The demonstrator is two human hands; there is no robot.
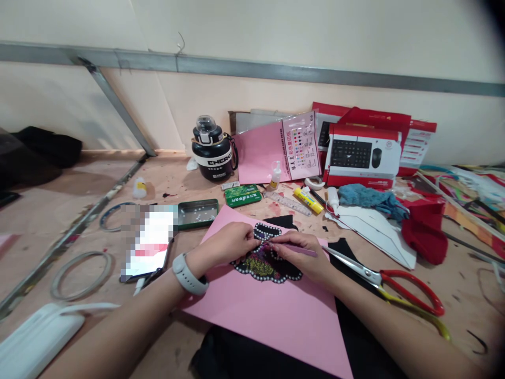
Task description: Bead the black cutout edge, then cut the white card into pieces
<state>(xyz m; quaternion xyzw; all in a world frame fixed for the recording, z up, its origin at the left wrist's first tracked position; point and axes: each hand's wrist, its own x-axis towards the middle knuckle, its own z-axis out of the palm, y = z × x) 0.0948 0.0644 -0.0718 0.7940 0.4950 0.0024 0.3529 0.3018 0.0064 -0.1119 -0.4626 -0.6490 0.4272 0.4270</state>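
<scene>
While a beaded piece (265, 265) is pinched in the left hand (229, 245), a pink stick (304, 251) is gripped in the right hand (311, 267).

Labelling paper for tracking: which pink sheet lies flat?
The near pink sheet, flat under the beaded black piece, the left hand and the right hand gripping a thin stick. The pink paper pack behind leans upright.
</scene>
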